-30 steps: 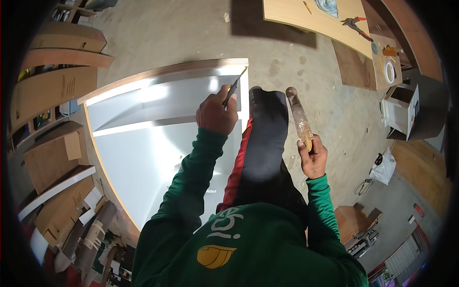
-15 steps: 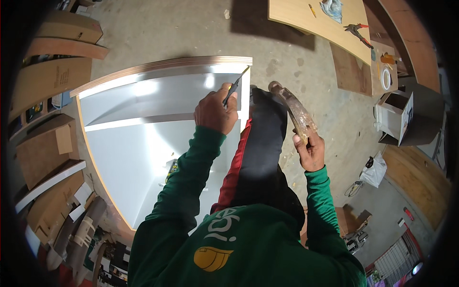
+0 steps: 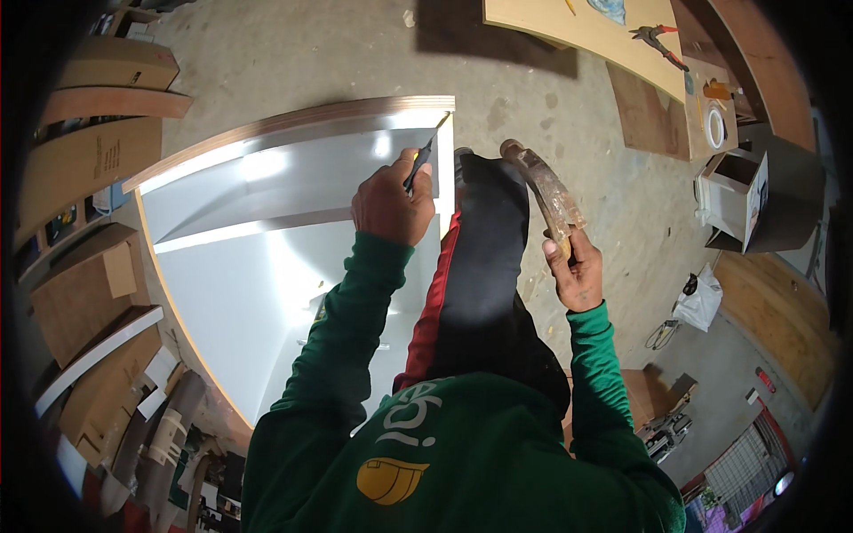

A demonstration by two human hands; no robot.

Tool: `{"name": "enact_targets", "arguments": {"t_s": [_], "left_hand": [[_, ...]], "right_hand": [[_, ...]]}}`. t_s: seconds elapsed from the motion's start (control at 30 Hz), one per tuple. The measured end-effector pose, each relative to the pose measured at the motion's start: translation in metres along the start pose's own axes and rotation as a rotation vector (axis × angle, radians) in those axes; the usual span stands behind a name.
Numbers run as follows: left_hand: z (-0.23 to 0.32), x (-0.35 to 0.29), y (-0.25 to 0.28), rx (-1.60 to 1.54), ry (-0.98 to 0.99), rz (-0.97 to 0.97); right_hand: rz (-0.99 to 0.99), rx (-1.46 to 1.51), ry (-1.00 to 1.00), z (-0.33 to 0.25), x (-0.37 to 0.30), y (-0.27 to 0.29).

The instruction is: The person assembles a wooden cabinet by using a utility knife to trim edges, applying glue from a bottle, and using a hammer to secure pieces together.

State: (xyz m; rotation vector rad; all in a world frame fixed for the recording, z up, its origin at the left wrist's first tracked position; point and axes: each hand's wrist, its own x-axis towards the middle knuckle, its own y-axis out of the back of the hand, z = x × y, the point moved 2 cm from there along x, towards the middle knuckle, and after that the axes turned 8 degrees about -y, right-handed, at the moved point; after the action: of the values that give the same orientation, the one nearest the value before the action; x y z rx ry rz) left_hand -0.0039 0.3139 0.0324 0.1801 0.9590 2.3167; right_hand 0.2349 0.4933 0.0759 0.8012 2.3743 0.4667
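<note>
My left hand (image 3: 394,202) is closed around a screwdriver (image 3: 418,169) with a black and yellow handle. Its thin shaft points up and away, with the tip at the far right corner of a white cabinet (image 3: 449,178). In my right hand (image 3: 579,271) is a worn, rusty-looking claw hammer (image 3: 544,188), gripped close below its head and held off the cabinet's right side. Most of the hammer's handle is hidden. The cabinet lies with its open side up, and a white divider (image 3: 258,228) crosses its inside.
My black-clad leg (image 3: 487,231) stands against the cabinet's right side. At the far right, pliers-like red-handled snips (image 3: 660,46) lie on a wooden board (image 3: 595,27). Cardboard boxes (image 3: 84,169) line the left. A white plastic bag (image 3: 700,298) sits on the floor at right.
The whole view has shifted slightly, so the cabinet and board appear higher and further left. Both hands keep their grips, and the screwdriver tip stays at the cabinet corner.
</note>
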Motion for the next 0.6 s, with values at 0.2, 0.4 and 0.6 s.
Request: {"name": "enact_targets", "arguments": {"t_s": [0.2,0.4,0.6], "left_hand": [[-0.003,0.0,-0.001,0.023,0.0,-0.014],[-0.001,-0.001,0.001,0.023,0.036,-0.002],[-0.004,-0.004,0.001,-0.066,0.063,-0.001]], "right_hand": [[-0.001,0.015,-0.07,0.0,-0.003,0.002],[0.004,0.063,-0.107,0.007,-0.008,0.002],[-0.008,0.101,-0.16,0.007,-0.012,0.0]]}}
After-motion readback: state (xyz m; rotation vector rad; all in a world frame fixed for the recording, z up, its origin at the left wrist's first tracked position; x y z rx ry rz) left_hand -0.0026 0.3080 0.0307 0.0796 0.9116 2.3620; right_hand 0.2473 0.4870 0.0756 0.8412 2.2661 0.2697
